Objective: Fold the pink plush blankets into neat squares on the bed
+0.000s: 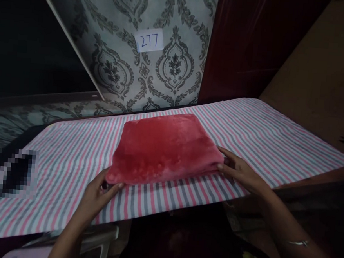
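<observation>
A folded red plush cloth lies flat on a striped sheet of pink, grey and white. At the cloth's near left corner is my left hand, with fingers beneath or behind the corner and the thumb along its front edge. My right hand pinches the near right corner, its thumb in front and its index finger on top. Some fingertips of both hands are hidden by the cloth.
Patterned wallpaper with a paper marked 277 stands behind the table. A dark screen is at the left, a cardboard box at the right. A pixelated dark object lies on the sheet's left.
</observation>
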Motion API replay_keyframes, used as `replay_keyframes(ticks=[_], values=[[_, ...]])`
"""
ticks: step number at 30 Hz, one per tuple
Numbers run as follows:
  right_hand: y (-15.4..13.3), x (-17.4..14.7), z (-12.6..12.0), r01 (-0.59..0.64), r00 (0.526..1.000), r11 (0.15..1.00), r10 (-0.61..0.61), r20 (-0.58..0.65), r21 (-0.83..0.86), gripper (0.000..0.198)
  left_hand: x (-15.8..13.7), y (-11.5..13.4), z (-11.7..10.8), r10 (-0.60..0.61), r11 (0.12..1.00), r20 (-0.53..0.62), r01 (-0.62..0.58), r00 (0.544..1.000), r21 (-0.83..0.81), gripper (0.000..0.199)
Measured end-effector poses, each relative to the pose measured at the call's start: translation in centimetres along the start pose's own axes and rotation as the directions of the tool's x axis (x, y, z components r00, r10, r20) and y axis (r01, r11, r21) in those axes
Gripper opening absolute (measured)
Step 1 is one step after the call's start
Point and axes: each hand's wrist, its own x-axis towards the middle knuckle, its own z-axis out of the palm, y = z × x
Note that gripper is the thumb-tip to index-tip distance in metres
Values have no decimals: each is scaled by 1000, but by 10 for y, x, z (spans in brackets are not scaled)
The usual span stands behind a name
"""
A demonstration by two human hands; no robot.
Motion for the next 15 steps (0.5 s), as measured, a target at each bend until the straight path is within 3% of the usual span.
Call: replay_keyframes(ticks=[3, 5, 9, 12, 15], values=[[-4, 6, 10, -69, 998, 997, 69, 4, 45, 70, 7, 13, -1, -123, 983, 82, 133, 989, -124, 46], [-6, 9, 19, -20, 998, 997, 24, -65, 70, 54, 11, 15, -1, -131, 969, 107, 150, 986, -194, 41], [-3, 7, 29, 119, 960, 991, -98, -261, 66, 31, 13, 4, 0, -132, 953, 19, 132, 991, -272, 47], [3, 2, 23, -3, 984, 992, 26, -178, 126, 41, 9, -7, -3, -236, 907, 165, 278, 958, -316, 43], [3, 4, 11, -125, 985, 958, 150, -79, 259, 64, 12, -12, -12, -264, 792, 305, 386, 915, -472, 34]])
